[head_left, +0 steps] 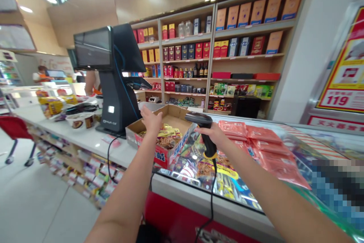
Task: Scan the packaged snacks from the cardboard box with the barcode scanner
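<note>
Around the scanner [209, 145], right fingers [203, 131] curled; left fingers [146, 113] spread by carton [160, 156].

From my end, the left hand [151, 121] and its forearm hide some snack packets [170, 137] in the cardboard box [176, 111]. Right of the box, the scanner [209, 144] covers part of the right hand [214, 134]; its cable [212, 193] leaves my view below the box. Farther right, a pixelated patch [341, 186] is unreadable and a poster [344, 68] is cut off. Far left of the box, I lose part of a red cart [14, 127]. Behind it, shelf tags [250, 57] are too small.
</note>
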`<state>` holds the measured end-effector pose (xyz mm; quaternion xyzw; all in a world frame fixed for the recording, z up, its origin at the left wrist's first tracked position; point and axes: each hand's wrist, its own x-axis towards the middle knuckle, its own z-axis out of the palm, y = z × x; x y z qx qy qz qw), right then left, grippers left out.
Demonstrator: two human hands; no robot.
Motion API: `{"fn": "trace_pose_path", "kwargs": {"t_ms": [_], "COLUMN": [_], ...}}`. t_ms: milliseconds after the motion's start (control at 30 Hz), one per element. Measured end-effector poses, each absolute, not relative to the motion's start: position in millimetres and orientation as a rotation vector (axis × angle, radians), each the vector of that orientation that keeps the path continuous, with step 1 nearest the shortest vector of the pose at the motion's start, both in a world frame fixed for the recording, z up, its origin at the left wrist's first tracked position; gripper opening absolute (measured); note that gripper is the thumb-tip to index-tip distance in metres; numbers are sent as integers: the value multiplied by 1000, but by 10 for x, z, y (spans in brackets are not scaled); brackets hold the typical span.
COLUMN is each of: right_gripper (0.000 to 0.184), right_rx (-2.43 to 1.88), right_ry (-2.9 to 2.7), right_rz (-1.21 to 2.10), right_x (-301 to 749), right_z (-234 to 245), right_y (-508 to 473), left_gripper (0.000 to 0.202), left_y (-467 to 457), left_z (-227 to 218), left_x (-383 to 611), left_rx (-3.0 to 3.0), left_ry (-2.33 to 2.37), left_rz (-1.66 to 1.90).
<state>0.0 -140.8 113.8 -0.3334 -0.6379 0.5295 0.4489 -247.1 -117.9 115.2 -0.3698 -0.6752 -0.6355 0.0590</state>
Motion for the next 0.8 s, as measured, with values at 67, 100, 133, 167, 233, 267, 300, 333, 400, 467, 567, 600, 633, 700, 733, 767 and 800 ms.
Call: {"fn": "trace_pose_path", "kwargs": {"t_ms": [67,100,133,167,233,267,300,333,400,467,567,600,633,700,733,767,800], "right_gripper": [24,24,25,25,26,26,26,26,25,26,24,23,23,22,22,23,24], "right_rx": [-825,-828,-834,-842,-868,-887,-909,-938,-981,-1049,-1188,-1214,-1228,-1236,-1240,-1248,-1260], "right_ry": [-1580,-1578,-1575,-1568,-1546,-1536,-1518,-1506,-1466,-1391,-1315,-1303,-1294,-1275,-1263,-1249,-1237], "right_rz": [1318,1315,1309,1298,1269,1255,1239,1226,1195,1160,1154,1165,1175,1184,1184,1184,1187], "right_x": [-28,-21,1,40,168,257,360,474,719,958,1241,1309,1366,1456,1496,1535,1575], "right_z": [1113,1093,1070,1042,978,941,903,862,776,687,562,527,494,429,393,354,311], "right_y": [-1434,-1439,-1438,-1430,-1404,-1389,-1376,-1369,-1372,-1401,-1481,-1513,-1547,-1624,-1668,-1714,-1763], "left_gripper": [76,71,65,56,36,28,24,24,45,71,71,64,57,49,47,46,45], "left_y": [-1234,-1251,-1262,-1272,-1297,-1319,-1349,-1387,-1475,-1545,-1539,-1502,-1453,-1337,-1281,-1231,-1189], "left_z": [1137,1123,1102,1069,956,870,763,640,363,97,-165,-203,-217,-195,-170,-141,-114], "left_x": [-2472,-2424,-2349,-2251,-2003,-1862,-1716,-1569,-1286,-1040,-781,-733,-707,-724,-763,-818,-883], "left_rx": [-1123,-1174,-1251,-1354,-1647,-1854,-2085,-2339,-2755,-2953,-2970,-2943,-2913,-2859,-2846,-2844,-2853], "left_ry": [-2005,-1942,-1861,-1780,-1678,-1654,-1628,-1584,-1382,-1187,-1038,-1028,-1035,-1074,-1096,-1122,-1152], "left_rz": [-1853,-1839,-1831,-1816,-1739,-1660,-1550,-1401,-1055,-720,-378,-316,-276,-242,-236,-236,-243]}}
